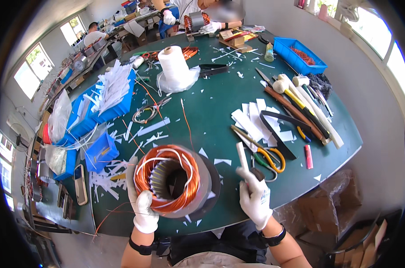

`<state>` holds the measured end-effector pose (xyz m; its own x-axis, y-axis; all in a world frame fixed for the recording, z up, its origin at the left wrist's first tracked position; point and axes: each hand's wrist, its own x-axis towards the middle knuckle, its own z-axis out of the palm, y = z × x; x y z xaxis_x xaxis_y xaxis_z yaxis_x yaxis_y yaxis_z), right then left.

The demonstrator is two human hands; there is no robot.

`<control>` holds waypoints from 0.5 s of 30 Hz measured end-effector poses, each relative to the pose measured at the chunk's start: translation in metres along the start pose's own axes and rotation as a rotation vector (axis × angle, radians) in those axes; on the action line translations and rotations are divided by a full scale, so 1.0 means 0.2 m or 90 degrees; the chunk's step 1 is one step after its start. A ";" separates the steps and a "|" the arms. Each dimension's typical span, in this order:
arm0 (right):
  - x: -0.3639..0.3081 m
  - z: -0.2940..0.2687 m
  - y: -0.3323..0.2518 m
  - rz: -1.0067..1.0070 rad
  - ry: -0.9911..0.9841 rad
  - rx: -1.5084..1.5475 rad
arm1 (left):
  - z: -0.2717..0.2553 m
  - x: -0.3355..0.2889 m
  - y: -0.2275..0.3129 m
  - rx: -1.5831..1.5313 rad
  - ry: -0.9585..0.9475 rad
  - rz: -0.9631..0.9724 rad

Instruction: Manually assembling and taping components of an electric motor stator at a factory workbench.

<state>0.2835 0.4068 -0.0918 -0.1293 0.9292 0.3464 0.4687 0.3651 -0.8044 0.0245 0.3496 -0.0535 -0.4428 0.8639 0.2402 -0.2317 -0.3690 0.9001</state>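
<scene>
A motor stator (pixel 205 178) with a grey outer ring and orange copper windings stands on the green table in front of me, white lacing cord looped over its coils. My left hand (pixel 145 213), in a white glove, grips the stator's near left side, the thumb against the windings and the fingers along the outer wall. To the right of the stator, my gloved right hand (pixel 255 198) is closed round a short white stick (pixel 241 155) that points up and away. Just beyond that hand lie yellow-handled scissors (pixel 274 160) and green-handled scissors (pixel 264 164).
White paper slips (pixel 249 123), mallets (pixel 296 96) and a red marker-like stick (pixel 308 156) lie at right. A cord spool (pixel 172 64) stands farther back. Blue bins (pixel 102 152) and a phone (pixel 80 184) are at left. Across the table, a gloved co-worker (pixel 211 27) handles another stator.
</scene>
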 end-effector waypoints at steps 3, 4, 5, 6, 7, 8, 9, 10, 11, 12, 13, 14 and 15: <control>0.01 -0.02 0.00 0.009 -0.031 -0.023 | -0.01 0.08 0.01 -0.045 -0.065 -0.083; 0.02 -0.02 0.01 0.013 -0.031 -0.035 | -0.05 0.10 -0.02 -0.071 -0.081 -0.096; 0.02 -0.01 0.00 0.022 -0.036 -0.042 | -0.04 0.12 -0.02 -0.080 -0.088 -0.110; 0.02 -0.02 -0.01 0.031 -0.044 -0.051 | -0.04 0.14 -0.02 -0.089 -0.092 -0.126; 0.04 -0.03 -0.03 0.044 -0.071 -0.057 | -0.04 0.16 0.00 -0.087 -0.128 -0.141; 0.05 -0.03 -0.04 0.042 -0.075 -0.059 | -0.04 0.18 0.01 -0.089 -0.123 -0.140; 0.05 -0.03 -0.05 0.059 -0.087 -0.065 | -0.05 0.20 0.02 -0.104 -0.146 -0.160; 0.06 -0.02 -0.06 0.077 -0.098 -0.073 | -0.06 0.21 0.02 -0.119 -0.168 -0.180; 0.07 0.00 -0.05 0.062 -0.086 -0.071 | -0.07 0.23 0.01 -0.130 -0.159 -0.187; 0.08 0.01 -0.05 0.061 -0.089 -0.080 | -0.08 0.25 0.01 -0.140 -0.156 -0.188; 0.08 0.02 -0.05 0.051 -0.092 -0.085 | -0.10 0.27 0.01 -0.133 -0.179 -0.203; 0.07 0.02 -0.06 0.041 -0.096 -0.091 | -0.11 0.28 0.02 -0.127 -0.201 -0.218; 0.06 0.03 -0.05 0.039 -0.110 -0.129 | -0.11 0.27 0.02 -0.169 -0.176 -0.247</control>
<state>0.2720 0.4157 -0.0832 -0.2346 0.9516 0.1987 0.6434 0.3052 -0.7021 -0.0191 0.3885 -0.0449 -0.0453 0.9986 0.0269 -0.5591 -0.0476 0.8277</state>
